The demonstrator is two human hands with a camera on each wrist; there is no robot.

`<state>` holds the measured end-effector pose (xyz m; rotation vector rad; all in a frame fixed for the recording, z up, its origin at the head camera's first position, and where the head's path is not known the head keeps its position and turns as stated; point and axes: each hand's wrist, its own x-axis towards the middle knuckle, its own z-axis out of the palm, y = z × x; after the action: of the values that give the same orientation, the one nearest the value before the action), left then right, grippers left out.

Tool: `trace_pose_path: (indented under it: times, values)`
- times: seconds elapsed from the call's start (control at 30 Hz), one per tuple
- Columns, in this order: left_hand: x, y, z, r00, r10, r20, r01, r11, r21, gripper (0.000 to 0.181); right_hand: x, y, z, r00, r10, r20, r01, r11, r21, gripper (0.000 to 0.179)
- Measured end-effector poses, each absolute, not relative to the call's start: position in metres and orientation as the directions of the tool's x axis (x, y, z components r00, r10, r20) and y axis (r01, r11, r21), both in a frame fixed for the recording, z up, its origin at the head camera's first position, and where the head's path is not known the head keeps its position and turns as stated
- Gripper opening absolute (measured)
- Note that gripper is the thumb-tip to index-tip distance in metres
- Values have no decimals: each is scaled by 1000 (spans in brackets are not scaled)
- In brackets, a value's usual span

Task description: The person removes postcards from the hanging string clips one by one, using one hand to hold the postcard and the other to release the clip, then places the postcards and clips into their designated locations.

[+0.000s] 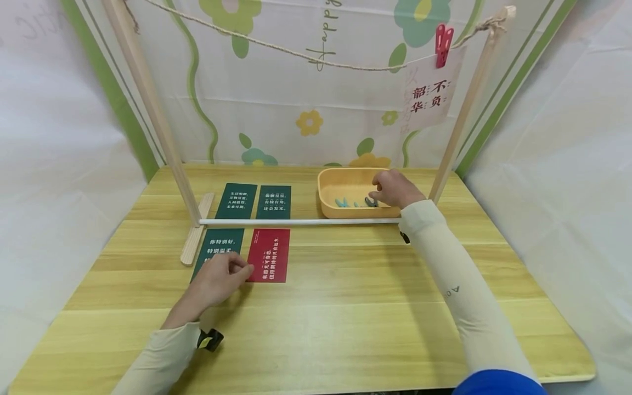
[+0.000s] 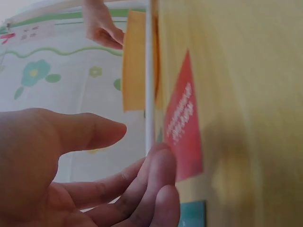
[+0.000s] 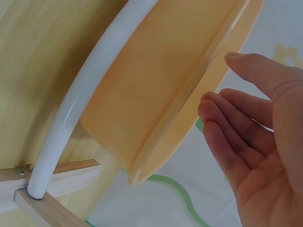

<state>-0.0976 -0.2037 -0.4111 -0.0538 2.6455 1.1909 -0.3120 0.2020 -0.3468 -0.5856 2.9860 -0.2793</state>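
Observation:
My left hand (image 1: pixel 218 280) hovers by the near cards, its thumb and fingers apart with nothing between them in the left wrist view. Its fingertips overlap the left edge of a red card (image 1: pixel 270 255), and it partly covers a dark green card (image 1: pixel 224 240). My right hand (image 1: pixel 396 189) reaches over the right end of a yellow basket (image 1: pixel 328 211), fingers loosely bent and holding nothing. Small clothespins, including a light blue clothespin (image 1: pixel 342 203) and a dark clothespin (image 1: pixel 371 202), lie inside the basket.
Two more green cards, a left card (image 1: pixel 237 200) and a right card (image 1: pixel 274 202), lie behind a white bar (image 1: pixel 261 223) of a wooden frame (image 1: pixel 165 129). On its sagging twine (image 1: pixel 291 52), a red clothespin (image 1: pixel 443 46) holds a pale card (image 1: pixel 429 101) near the right post.

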Motion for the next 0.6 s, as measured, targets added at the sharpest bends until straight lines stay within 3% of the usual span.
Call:
trace_pose_path:
  times: [0.13, 0.6]
  values:
    - [-99, -201, -406, -972, 75, -222, -117, 667, 736, 31, -311, 202, -346, -917, -397, -33, -383, 902, -198, 41]
    - [-105, -194, -402, -978, 117, -171, -56, 645, 763, 36, -307, 200, -327, -907, -418, 46, -413, 867, -278, 45]
